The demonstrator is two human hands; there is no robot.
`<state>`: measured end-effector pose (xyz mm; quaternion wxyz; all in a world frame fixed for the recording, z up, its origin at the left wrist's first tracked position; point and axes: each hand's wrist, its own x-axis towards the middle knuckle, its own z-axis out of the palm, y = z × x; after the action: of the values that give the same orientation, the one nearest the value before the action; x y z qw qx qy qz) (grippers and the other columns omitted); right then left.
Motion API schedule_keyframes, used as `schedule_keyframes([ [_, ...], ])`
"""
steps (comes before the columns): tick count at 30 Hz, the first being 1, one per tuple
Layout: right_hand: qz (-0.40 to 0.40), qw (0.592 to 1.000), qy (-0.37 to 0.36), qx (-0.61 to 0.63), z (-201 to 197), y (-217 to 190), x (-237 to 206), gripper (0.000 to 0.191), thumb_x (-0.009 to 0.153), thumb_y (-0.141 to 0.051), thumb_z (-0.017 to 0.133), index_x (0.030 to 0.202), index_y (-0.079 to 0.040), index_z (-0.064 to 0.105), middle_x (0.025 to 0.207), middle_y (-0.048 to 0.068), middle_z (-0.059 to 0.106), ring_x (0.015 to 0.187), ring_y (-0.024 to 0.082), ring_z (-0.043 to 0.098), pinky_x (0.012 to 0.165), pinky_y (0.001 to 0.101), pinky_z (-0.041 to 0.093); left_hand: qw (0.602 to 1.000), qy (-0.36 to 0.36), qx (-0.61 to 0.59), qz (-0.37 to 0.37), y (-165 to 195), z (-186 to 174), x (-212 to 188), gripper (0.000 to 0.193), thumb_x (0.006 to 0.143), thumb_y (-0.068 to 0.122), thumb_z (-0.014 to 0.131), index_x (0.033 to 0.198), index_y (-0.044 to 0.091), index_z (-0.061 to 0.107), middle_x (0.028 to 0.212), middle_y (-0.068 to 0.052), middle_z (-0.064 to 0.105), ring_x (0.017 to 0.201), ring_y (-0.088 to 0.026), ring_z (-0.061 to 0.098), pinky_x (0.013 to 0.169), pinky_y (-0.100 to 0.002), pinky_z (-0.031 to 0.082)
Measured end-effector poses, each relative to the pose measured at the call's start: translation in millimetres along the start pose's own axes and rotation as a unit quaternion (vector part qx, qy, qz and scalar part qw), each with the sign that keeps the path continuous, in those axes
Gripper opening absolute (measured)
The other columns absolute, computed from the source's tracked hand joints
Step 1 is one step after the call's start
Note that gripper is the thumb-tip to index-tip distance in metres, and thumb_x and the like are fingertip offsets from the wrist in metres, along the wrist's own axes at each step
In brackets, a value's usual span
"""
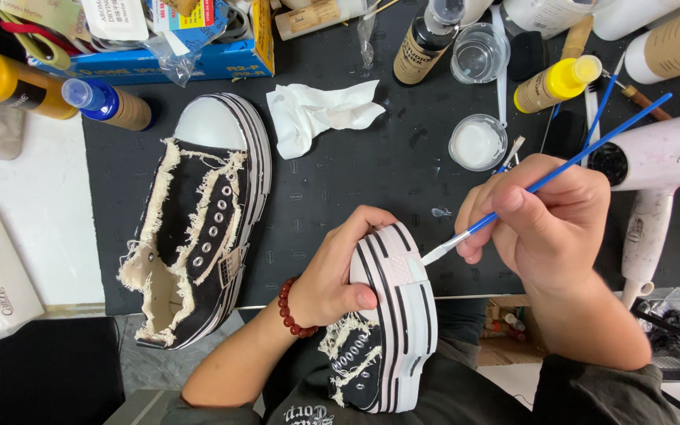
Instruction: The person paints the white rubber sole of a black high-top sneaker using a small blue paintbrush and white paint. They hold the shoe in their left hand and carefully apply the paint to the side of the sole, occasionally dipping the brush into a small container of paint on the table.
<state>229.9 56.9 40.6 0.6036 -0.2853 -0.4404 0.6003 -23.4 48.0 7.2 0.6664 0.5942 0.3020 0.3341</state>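
My left hand (338,271) grips a black canvas sneaker (387,330) with frayed cream edges and a striped white sole, held on its side over my lap. My right hand (541,216) pinches a blue-handled paintbrush (568,161); its white bristle tip touches the sole's toe end near my left fingers. A red bead bracelet (289,308) circles my left wrist. The matching second sneaker (198,224) lies on the black mat (356,173) to the left, toe pointing away from me.
A small cup of white paint (478,142) and an empty clear cup (478,53) stand beyond my right hand. A crumpled white tissue (316,114), paint bottles (556,83), a pink hair dryer (659,169) and a blue box (190,59) crowd the mat's far edge.
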Motion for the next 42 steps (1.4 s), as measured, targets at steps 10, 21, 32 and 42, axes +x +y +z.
schedule_keyframes([
  [10,0.032,0.999,-0.013,0.042,-13,38,-16,0.028,0.110,-0.007,0.062,0.089,0.011,0.062,0.064,0.021,0.064,0.050,0.027,0.063,0.048,0.0351,0.052,1.000,-0.003,-0.013,-0.019,-38,-2,-5,0.111,0.075,0.095,0.058,0.128,-0.002,0.051,0.110,-0.009,0.067,0.101,-0.015,0.069,0.090,-0.028,0.057],
  [21,0.025,1.000,0.011,0.001,-3,48,-27,0.026,0.106,-0.011,0.063,0.089,0.009,0.064,0.068,0.019,0.064,0.048,0.024,0.063,0.050,0.0355,0.053,1.000,-0.008,-0.016,-0.019,-63,-2,-18,0.110,0.077,0.092,0.062,0.132,-0.002,0.050,0.116,-0.009,0.066,0.107,-0.016,0.068,0.096,-0.029,0.056],
  [32,-0.002,0.999,0.012,-0.050,-4,55,-40,0.024,0.104,-0.010,0.062,0.088,0.007,0.064,0.066,0.017,0.065,0.053,0.023,0.066,0.052,0.0365,0.056,1.000,-0.003,-0.010,-0.019,-76,3,-27,0.110,0.077,0.093,0.061,0.132,-0.002,0.051,0.116,-0.009,0.067,0.103,-0.015,0.069,0.093,-0.028,0.056],
  [42,-0.017,0.995,-0.005,-0.093,-13,62,-46,0.025,0.102,-0.010,0.060,0.083,0.005,0.061,0.063,0.014,0.064,0.050,0.021,0.067,0.048,0.0359,0.057,1.000,-0.003,-0.006,-0.017,-90,7,-29,0.111,0.076,0.095,0.059,0.131,-0.001,0.052,0.114,-0.008,0.067,0.100,-0.014,0.070,0.095,-0.029,0.057],
])
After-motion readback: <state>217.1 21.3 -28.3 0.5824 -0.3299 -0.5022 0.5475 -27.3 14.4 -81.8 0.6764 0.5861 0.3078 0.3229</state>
